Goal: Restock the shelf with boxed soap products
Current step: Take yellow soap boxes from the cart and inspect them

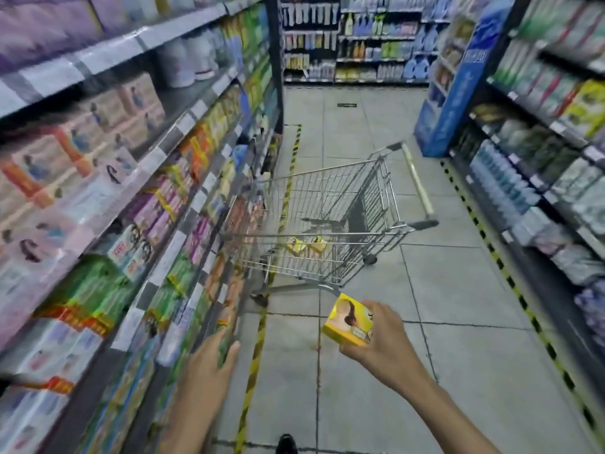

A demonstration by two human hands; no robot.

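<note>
Yellow soap box (348,321) clamped in my right grip (386,339), in the air above the aisle floor (458,322).

The shelf (163,204) runs along my 9 to 11 o'clock, its tiers packed with blurred rows of purple, pink, green and orange boxes. A wire shopping cart (327,224) stands at 12 o'clock beside it, handle turned toward 2 o'clock. My left grip (209,365) reaches toward 11 o'clock with fingers straight and apart at a low tier's edge; I cannot tell if it touches. My right grip, near 1 o'clock, wraps thumb and fingers round the box: bright yellow card, tilted, with a dark-haired figure printed on its face. Two similar yellow boxes (306,246) lie on the cart's bottom.
</note>
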